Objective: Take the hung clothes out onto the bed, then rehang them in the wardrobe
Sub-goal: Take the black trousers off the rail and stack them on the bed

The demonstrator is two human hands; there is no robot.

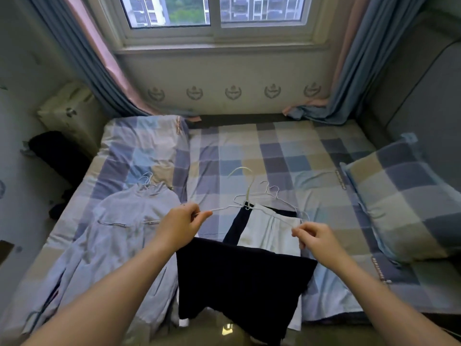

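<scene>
head | left hand [183, 222], right hand [315, 237] pinch hanger [224, 207] ends | bedding tag [340, 180] unreadable

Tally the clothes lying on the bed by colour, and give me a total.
Light blue: 1, the shirt
White: 1, the white garment
Dark: at least 1, the dark garment; overlapping dark strips may be more
Total: at least 3, not counting the wire hanger pinched by the left hand and right hand
</scene>
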